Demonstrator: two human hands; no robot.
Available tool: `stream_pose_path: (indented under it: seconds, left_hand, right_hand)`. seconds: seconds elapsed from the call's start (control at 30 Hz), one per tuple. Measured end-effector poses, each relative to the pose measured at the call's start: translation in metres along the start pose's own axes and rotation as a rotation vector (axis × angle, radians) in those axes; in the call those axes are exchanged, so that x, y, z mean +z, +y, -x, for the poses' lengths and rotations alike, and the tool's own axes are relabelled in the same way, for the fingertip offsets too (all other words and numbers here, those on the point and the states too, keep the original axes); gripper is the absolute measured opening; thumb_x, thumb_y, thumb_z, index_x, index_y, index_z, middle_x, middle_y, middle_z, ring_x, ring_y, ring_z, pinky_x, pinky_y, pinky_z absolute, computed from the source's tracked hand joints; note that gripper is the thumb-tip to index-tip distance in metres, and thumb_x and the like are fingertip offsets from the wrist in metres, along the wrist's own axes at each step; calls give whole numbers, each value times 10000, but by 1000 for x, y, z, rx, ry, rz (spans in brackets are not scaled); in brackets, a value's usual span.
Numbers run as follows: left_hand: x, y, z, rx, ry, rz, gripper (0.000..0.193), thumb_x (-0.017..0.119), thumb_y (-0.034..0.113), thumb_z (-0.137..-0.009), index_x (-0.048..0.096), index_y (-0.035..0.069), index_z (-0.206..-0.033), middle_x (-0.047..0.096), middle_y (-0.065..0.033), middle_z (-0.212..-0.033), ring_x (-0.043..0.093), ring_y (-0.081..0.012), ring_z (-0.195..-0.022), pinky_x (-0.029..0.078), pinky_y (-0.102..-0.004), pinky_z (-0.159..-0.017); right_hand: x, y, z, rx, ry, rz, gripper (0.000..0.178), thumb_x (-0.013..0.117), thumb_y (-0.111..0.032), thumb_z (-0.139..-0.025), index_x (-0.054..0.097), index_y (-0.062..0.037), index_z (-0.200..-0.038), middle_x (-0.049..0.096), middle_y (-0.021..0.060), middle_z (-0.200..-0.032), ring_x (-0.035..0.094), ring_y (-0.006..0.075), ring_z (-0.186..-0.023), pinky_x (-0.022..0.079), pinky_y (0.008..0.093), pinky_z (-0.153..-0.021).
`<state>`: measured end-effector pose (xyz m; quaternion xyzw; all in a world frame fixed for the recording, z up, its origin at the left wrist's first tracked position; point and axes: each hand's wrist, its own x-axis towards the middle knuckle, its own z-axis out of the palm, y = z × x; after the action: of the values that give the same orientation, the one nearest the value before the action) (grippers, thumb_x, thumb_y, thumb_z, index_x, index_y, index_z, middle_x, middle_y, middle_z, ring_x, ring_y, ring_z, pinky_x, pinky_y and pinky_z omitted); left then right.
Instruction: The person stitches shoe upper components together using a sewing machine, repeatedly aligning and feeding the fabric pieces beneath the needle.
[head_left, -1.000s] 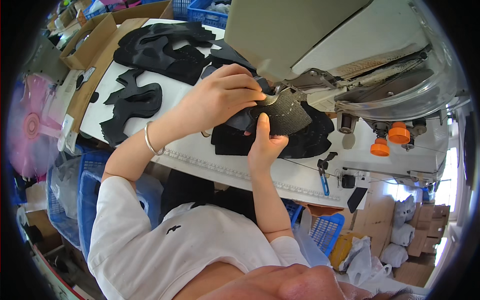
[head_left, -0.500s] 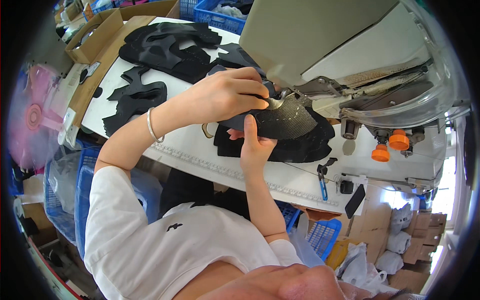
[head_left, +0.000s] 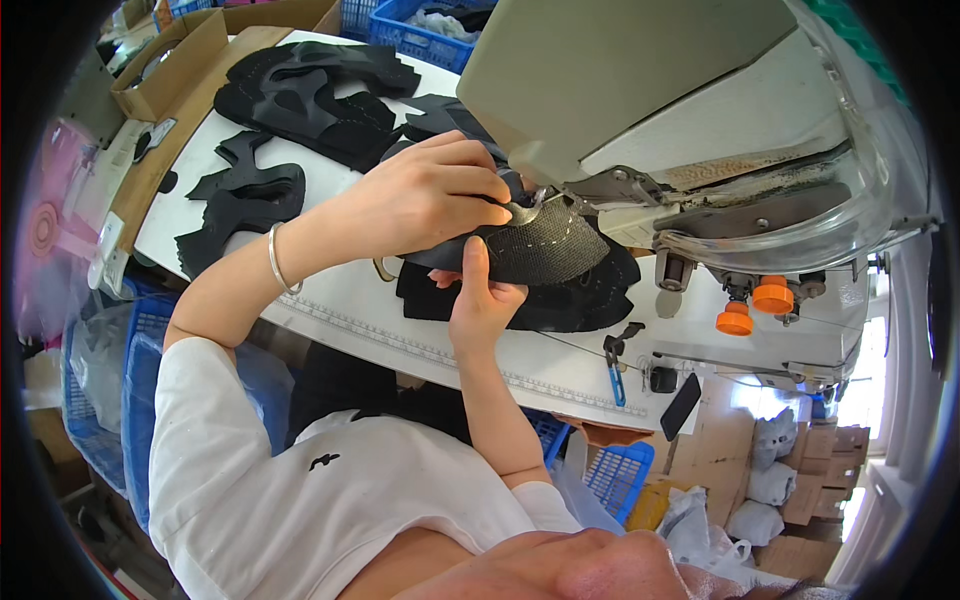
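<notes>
Wkshp: sewing mach. point(head_left: 620, 90), bl. crates point(head_left: 617, 480)

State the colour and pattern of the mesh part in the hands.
Mesh part: dark grey-brown, fine grid weave, with a pale dashed line; seen in the head view.

We cannot see most of the right grip's point(head_left: 482, 303) fingers, which run under the dark mesh-faced piece point(head_left: 555, 245); the left grip point(head_left: 430, 195) hides part of that piece from us. Where the sewing machine point(head_left: 620, 80) meets it, the detail is too small to make out. The top edge cuts off the machine, the pink fan point(head_left: 43, 230) is blurred, and the black pieces point(head_left: 600, 295) underneath are partly covered.
</notes>
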<state>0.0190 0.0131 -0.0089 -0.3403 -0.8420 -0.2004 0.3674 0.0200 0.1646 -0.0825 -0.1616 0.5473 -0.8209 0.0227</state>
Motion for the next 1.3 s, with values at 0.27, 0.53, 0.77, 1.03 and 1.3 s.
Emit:
stream_pose_path:
  seconds: [0.27, 0.53, 0.77, 1.03, 1.3]
  left_hand:
    - [8, 8, -5, -74, 50, -32, 246, 732, 51, -620, 688, 27, -862, 614, -49, -921, 585, -246, -887, 493, -371, -826]
    - [19, 26, -11, -188, 70, -127, 230, 727, 23, -649, 667, 17, -871, 583, -50, -910, 572, -241, -875, 487, -342, -774]
    - [27, 41, -13, -255, 92, -214, 198, 669, 66, -671, 636, 13, -859, 549, -57, -888, 531, -216, -849, 454, -321, -745]
    - [33, 50, -18, -348, 110, -284, 199, 713, 22, -679, 632, 8, -860, 568, -62, -899, 570, -235, -881, 487, -327, -749]
    - [0, 32, -3, -278, 16, -87, 327, 674, -42, -662, 718, -2, -984, 710, -33, -1032, 530, -212, -765, 500, -284, -700]
  right_hand:
    - [-11, -9, -5, 53, 13, 28, 195, 593, -119, -947, 646, 44, -854, 639, 63, -707, 576, 101, -488, 485, 220, -431]
    - [-19, -16, -7, 59, 77, 68, 186, 611, -134, -937, 655, 15, -834, 616, 9, -695, 507, 40, -473, 409, 182, -373]
    - [-32, -19, -10, 3, 105, 124, 209, 612, -109, -931, 609, -27, -739, 580, -22, -669, 435, 8, -451, 280, 180, -341]
    - [-37, -31, -23, -59, 112, 236, 278, 656, -79, -905, 541, -61, -653, 493, -80, -643, 365, -10, -573, 246, 194, -490]
    - [-47, -46, -34, -56, 68, 358, 273, 671, -132, -897, 565, -45, -661, 469, -90, -610, 355, 0, -563, 251, 201, -488]
